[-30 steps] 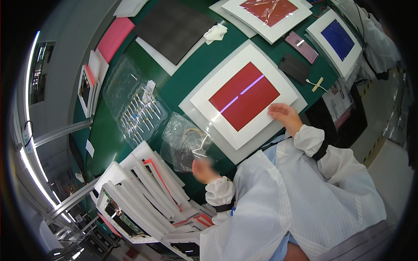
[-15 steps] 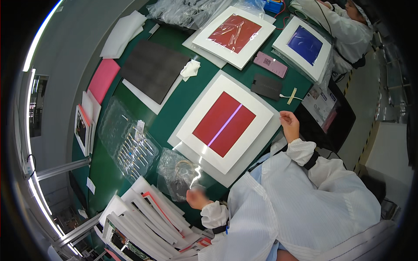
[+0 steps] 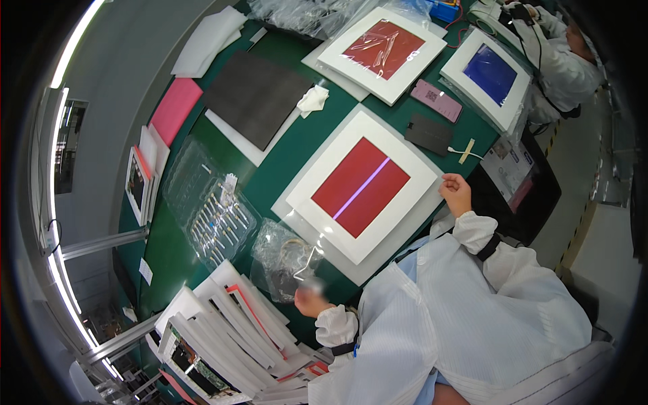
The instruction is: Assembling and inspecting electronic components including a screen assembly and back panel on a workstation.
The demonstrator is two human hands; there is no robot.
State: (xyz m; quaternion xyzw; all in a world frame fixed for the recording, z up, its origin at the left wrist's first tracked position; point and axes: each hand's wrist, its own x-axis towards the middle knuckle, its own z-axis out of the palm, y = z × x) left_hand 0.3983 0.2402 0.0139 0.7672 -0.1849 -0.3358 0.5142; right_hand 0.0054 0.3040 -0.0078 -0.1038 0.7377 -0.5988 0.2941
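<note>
A white-framed panel (image 3: 307, 198) with a red screen and a bright violet stripe across it lies flat in front of me. Beneath it is a slightly larger pale sheet (image 3: 368, 268). My right hand (image 3: 457, 194) is at the panel's right corner, fingers bent and pressed together; whatever is between them does not show. By the panel's lower left side, my left hand (image 3: 312, 302) is beside a crumpled clear plastic bag (image 3: 273, 253), which has a beige ring-shaped item in it. A blur covers the left fingertips, so their grip is hidden.
A clear tray (image 3: 219, 219) of several slim parts lies left. Padded panels (image 3: 229, 331) stand stacked near left. Beyond are a black sheet (image 3: 256, 98), another red-screen panel (image 3: 385, 54), a blue-screen panel (image 3: 487, 74), a phone (image 3: 436, 100) and a dark box (image 3: 428, 133). A co-worker (image 3: 563, 61) is far right.
The whole view has shifted, so the table's things appear a little farther right. Both hands stay at nearly the same places by the panel. The co-worker's arms and head have moved.
</note>
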